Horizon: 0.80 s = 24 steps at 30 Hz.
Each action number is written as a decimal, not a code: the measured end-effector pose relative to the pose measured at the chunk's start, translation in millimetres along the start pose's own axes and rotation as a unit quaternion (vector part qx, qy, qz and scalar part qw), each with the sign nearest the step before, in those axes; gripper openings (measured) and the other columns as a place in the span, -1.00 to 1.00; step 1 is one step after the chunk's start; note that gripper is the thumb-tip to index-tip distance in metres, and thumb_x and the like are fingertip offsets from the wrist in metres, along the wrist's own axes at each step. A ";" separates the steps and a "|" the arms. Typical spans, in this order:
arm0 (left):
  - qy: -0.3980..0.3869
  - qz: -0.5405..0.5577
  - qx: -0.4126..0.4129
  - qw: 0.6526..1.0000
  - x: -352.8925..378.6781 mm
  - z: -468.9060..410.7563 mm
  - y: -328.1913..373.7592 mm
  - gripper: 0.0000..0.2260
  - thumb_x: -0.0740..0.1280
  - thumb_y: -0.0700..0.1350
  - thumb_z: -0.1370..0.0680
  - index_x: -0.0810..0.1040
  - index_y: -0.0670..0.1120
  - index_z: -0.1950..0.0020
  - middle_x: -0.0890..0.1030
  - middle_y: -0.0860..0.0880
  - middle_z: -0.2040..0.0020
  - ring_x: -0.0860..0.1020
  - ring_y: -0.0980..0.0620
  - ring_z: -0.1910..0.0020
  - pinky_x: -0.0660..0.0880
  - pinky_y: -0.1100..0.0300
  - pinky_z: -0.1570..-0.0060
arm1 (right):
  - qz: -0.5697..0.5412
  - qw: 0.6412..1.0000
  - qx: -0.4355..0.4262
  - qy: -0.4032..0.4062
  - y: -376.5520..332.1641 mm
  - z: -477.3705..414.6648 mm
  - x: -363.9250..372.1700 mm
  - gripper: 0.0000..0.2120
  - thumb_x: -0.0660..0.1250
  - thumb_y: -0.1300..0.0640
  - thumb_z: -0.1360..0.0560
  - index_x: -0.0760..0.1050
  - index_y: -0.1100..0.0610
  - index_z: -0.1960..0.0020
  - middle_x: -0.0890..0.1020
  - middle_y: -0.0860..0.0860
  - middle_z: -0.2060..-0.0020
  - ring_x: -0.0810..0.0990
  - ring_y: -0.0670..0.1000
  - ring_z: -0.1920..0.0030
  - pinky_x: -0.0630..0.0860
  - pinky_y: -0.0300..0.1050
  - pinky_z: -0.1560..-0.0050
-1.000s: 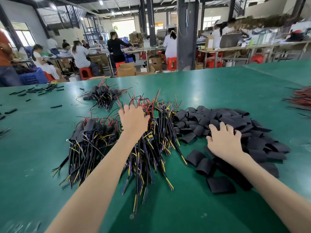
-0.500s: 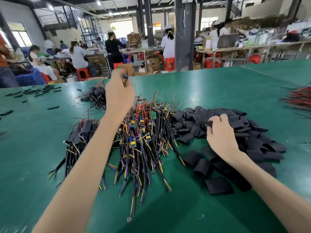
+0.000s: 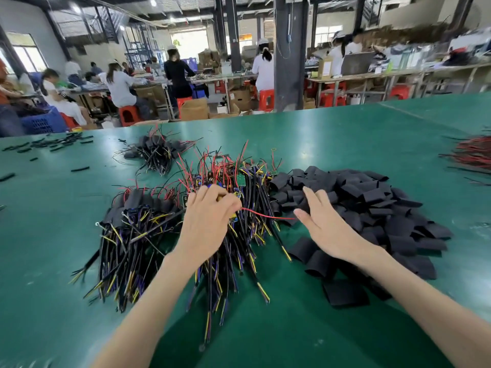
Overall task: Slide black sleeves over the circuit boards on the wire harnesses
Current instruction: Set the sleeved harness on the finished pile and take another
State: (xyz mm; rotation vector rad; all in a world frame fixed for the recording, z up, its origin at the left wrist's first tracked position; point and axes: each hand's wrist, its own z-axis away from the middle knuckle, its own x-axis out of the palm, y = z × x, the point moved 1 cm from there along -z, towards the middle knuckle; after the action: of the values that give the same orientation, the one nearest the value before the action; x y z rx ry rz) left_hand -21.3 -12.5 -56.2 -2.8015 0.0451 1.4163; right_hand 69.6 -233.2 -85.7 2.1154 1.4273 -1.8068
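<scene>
A heap of bare wire harnesses (image 3: 247,181) with small circuit boards and red, yellow and black wires lies mid-table. My left hand (image 3: 210,221) hovers over it, fingers curled round one wire harness (image 3: 265,215) whose red wire runs right. My right hand (image 3: 326,227) has straight fingers and rests on the left edge of the pile of flat black sleeves (image 3: 372,208); the red wire's tip reaches its thumb. Whether a sleeve is caught under that hand is hidden. Sleeved harnesses (image 3: 132,211) lie in a pile at the left.
A second bunch of sleeved harnesses (image 3: 156,152) lies farther back on the green table (image 3: 345,139). Short black pieces (image 3: 53,143) are scattered far left, and red wires (image 3: 473,155) lie at the right edge. Seated people work at benches beyond the table.
My left hand lifted one harness out of the heap, raised it, then brought it down toward my right hand. My right hand straightened its fingers and shifted left along the sleeve pile.
</scene>
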 end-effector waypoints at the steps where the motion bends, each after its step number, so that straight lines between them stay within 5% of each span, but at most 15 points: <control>1: 0.014 0.017 -0.009 1.000 4.7 4.7 -0.4 -0.86 0.27 -0.12 -0.57 0.63 -0.08 0.08 0.55 -0.06 0.07 0.47 -0.15 0.10 0.14 0.12 0.14 | 0.015 1.000 -0.015 -0.008 1.9 -0.6 1.3 -0.49 0.14 0.08 -0.61 0.11 0.27 -0.47 0.30 0.06 -0.05 0.37 0.09 -0.09 0.19 -0.26 -0.10; 5: 0.073 0.049 -0.057 0.994 4.1 12.0 0.1 -0.84 0.24 -0.10 -0.56 0.61 -0.07 0.11 0.54 -0.05 0.07 0.44 -0.10 0.09 0.11 0.14 0.16 | 0.058 0.997 -0.038 -0.015 6.6 -1.8 2.3 -0.55 0.30 0.11 -0.54 0.32 0.15 -0.39 0.48 0.08 -0.11 0.37 0.13 -0.16 0.27 -0.01 -0.20; 9: 0.103 0.096 -0.097 0.985 -0.4 14.5 1.6 -0.83 0.23 -0.11 -0.56 0.61 -0.08 0.10 0.54 -0.04 0.04 0.47 -0.12 0.05 0.16 0.10 0.13 | -0.015 0.999 -0.015 0.028 7.3 -0.6 1.0 -0.58 0.42 0.15 -0.45 0.46 0.08 -0.28 0.56 0.01 -0.20 0.45 0.05 -0.23 0.29 -0.10 -0.27; 12: 0.120 0.113 -0.094 0.982 -1.4 15.3 2.9 -0.84 0.25 -0.11 -0.56 0.62 -0.08 0.10 0.55 -0.04 0.04 0.45 -0.10 0.04 0.19 0.09 0.12 | -0.067 0.996 0.008 0.050 6.4 -1.2 -0.3 -0.59 0.49 0.19 -0.37 0.52 0.04 -0.19 0.63 0.00 -0.07 0.54 -0.01 -0.14 0.36 -0.20 -0.18; 24: 0.188 -0.005 -0.037 0.981 -0.3 17.4 3.7 -0.93 0.34 -0.16 -0.52 0.62 -0.08 0.10 0.56 -0.09 0.05 0.37 -0.09 0.11 0.20 0.09 0.15 | -0.136 0.988 0.043 0.068 -1.9 -1.0 -4.0 -0.59 0.54 0.17 -0.30 0.58 0.00 -0.12 0.61 -0.12 0.09 0.52 -0.20 0.01 0.33 -0.43 -0.07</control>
State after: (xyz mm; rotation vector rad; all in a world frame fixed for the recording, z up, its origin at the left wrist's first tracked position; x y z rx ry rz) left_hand -35.6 -15.8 -66.3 -3.0819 -0.0222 0.8844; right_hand 69.5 -234.0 -81.2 2.2169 1.7797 -1.8727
